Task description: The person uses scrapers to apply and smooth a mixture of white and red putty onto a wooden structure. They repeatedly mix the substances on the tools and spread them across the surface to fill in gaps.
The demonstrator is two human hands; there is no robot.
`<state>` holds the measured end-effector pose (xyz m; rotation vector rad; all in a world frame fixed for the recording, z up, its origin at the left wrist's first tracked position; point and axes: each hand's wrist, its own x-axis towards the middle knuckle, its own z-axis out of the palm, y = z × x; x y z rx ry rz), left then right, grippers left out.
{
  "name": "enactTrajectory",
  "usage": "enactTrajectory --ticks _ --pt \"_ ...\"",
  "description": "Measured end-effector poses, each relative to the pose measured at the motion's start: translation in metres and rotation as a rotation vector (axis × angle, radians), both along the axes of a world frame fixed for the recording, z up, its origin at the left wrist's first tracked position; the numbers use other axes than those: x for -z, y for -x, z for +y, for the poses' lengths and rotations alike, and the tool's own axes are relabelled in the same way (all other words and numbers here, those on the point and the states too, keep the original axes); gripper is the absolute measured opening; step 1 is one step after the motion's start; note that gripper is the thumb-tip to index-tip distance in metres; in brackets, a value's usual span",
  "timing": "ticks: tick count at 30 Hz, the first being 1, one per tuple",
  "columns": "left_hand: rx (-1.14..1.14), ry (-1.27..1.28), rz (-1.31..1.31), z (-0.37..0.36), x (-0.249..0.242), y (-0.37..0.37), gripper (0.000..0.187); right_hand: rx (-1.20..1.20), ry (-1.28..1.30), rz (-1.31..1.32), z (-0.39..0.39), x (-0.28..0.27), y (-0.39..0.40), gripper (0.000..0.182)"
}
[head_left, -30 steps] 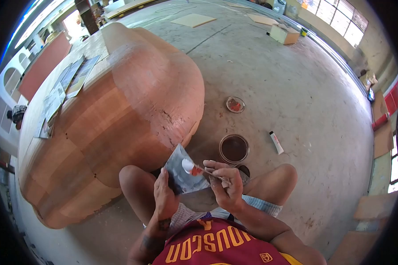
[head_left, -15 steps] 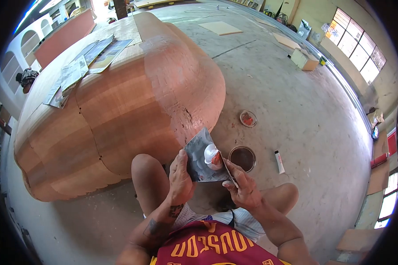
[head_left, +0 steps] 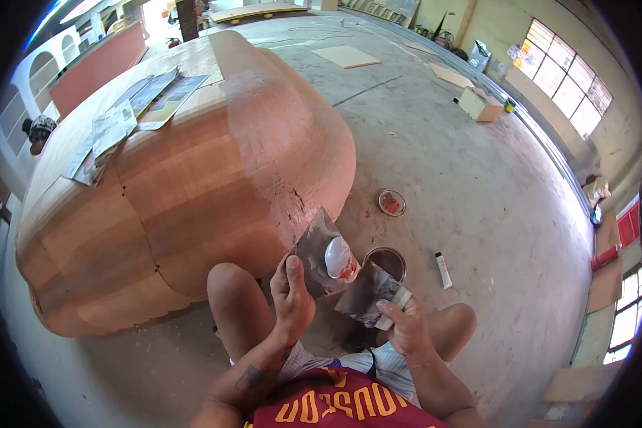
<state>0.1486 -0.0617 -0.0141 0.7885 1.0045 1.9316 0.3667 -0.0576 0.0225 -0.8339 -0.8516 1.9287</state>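
My left hand (head_left: 292, 294) is closed on the edge of a thin grey mixing board (head_left: 311, 246), tilted in front of my knees. On that board sits a mound of white putty (head_left: 339, 258) with a red paste smeared along its lower side. Held by its pale handle, a wide putty knife (head_left: 367, 292) is in my right hand (head_left: 406, 324), its stained blade close to the board's right edge. Beyond the knife, an open can (head_left: 386, 262) stands on the floor, partly hidden by the blade.
A large curved wooden form (head_left: 192, 171) fills the left, with newspapers (head_left: 150, 100) on top. To the right lie a red-smeared lid (head_left: 391, 202) and a white tube (head_left: 443, 270). A person's head (head_left: 39, 132) shows behind the form. Farther off is a box (head_left: 480, 105).
My right hand has drawn the putty knife away from the putty, down and to the right, and turned its blade flat into view. The left hand still holds the board.
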Motion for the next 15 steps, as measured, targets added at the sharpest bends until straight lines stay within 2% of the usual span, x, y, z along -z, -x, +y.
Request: enactTrajectory --ticks 3,6,10,12,13,14,15 --pt "-0.045 0.023 0.194 -0.004 -0.013 -0.013 0.036 0.037 -0.025 0.04 0.002 0.001 0.012 0.044" --pt "-0.003 0.086 0.514 -0.018 -0.024 -0.009 0.034 0.038 -0.014 0.059 0.007 0.002 0.016 0.043" --pt "0.191 0.158 0.711 -0.04 -0.022 -0.011 0.028 0.116 -0.03 0.065 0.015 -0.005 0.024 0.037" --pt "0.276 0.166 0.734 -0.05 -0.02 -0.015 0.027 0.149 -0.048 0.081 0.022 -0.009 0.022 0.035" --pt "0.317 0.166 0.747 -0.053 -0.019 -0.015 0.026 0.183 -0.187 -0.023 0.025 -0.01 0.019 0.033" --pt "0.358 0.321 0.699 -0.057 -0.013 -0.014 0.028 0.217 -0.328 -0.126 0.028 -0.011 0.014 0.031" --pt "0.288 0.329 0.536 -0.053 0.004 -0.012 0.03 0.249 -0.47 -0.231 0.03 -0.012 0.012 0.029"
